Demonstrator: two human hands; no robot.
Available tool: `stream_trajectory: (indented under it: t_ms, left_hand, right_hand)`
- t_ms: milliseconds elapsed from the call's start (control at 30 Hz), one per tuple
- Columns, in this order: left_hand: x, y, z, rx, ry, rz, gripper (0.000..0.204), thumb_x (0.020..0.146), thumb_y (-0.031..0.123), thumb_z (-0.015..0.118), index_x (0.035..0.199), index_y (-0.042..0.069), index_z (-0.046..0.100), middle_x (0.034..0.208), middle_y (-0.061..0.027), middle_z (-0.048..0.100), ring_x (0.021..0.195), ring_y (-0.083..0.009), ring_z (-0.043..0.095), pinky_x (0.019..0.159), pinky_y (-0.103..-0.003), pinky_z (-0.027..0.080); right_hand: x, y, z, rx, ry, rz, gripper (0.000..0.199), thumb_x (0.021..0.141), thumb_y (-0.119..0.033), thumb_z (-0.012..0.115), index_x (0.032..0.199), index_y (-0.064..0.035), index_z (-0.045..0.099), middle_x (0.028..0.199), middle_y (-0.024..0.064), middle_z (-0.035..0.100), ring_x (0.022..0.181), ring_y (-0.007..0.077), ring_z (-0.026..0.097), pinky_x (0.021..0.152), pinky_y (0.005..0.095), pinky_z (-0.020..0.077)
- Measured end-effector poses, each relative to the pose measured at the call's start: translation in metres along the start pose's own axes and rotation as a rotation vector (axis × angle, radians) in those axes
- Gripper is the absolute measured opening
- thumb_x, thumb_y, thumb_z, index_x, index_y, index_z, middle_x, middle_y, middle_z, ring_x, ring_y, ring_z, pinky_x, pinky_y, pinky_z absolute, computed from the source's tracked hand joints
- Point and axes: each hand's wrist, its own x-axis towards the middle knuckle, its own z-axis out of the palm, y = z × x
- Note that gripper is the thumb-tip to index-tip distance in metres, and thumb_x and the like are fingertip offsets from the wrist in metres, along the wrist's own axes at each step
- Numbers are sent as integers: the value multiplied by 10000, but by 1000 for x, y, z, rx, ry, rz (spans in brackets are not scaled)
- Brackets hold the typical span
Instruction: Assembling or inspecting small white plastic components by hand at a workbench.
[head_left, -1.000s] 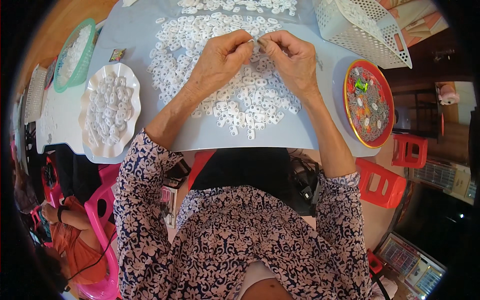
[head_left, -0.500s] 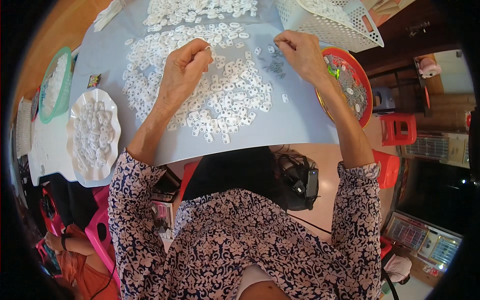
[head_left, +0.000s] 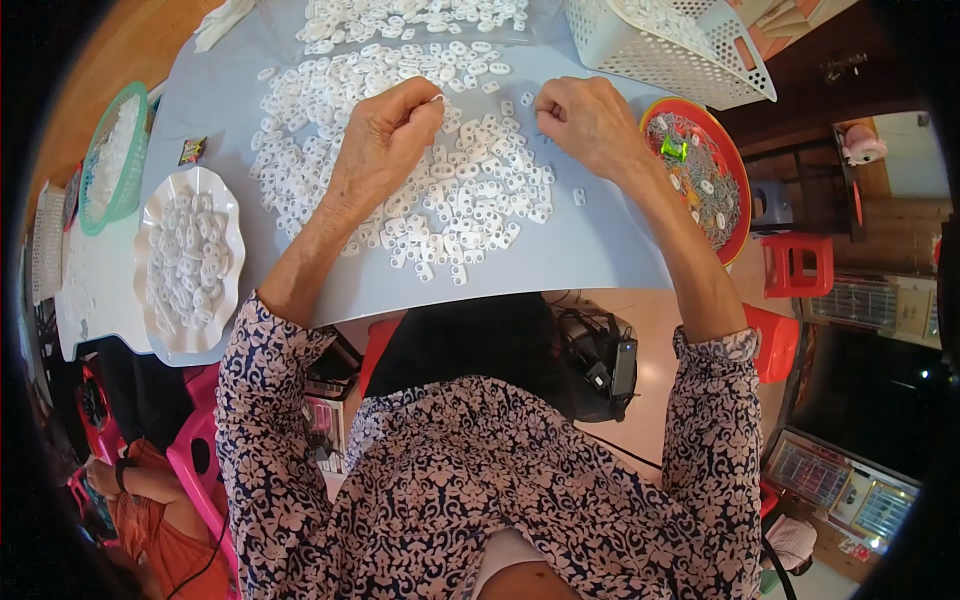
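Observation:
My left hand [head_left: 390, 130] is closed in a pinch above a spread of small white plastic pieces with holes [head_left: 470, 185]. The edge of one white plastic piece [head_left: 437, 98] shows at its thumb and fingertip. To the right, my right hand [head_left: 590, 125] hangs low over the table with its fingers bent together. Whatever its fingertips may hold is hidden. Beside the right wrist stands a red bowl [head_left: 743, 185] of thin grey metal pieces [head_left: 718, 155], with a bright green wrapper [head_left: 674, 150] on top.
A scalloped white dish [head_left: 233, 250] with white pieces stands on the grey-blue table [head_left: 600, 255] at left. A small dark packet [head_left: 193, 151] lies behind it. Farther out are a green basket [head_left: 140, 135], a white perforated basket [head_left: 690, 75] and, lower left, a person in orange [head_left: 150, 510].
My left hand has shifted slightly right, still pinching the white piece. My right hand has moved down and slightly left, now covering the small grey pieces that showed on the table before.

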Motion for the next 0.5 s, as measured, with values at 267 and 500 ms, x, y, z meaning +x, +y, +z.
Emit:
stream_trajectory:
  t_ms: [267,500]
  left_hand:
    - [-1,-1,0,-16,-3,-10,142,887,121,514,813,10,567,621,48,444,570,-33,386,502,-210,319]
    - [0,-5,1,-18,-9,27,135,884,111,512,811,9,562,618,48,439,571,-32,379,502,-209,314]
  right_hand:
    - [1,-6,-7,255,-68,176,117,707,-29,641,820,1,652,627,55,617,555,107,563,552,256,464]
    - [-1,0,-3,453,-72,273,163,763,-53,648,912,7,674,692,17,632,628,58,559,578,217,458]
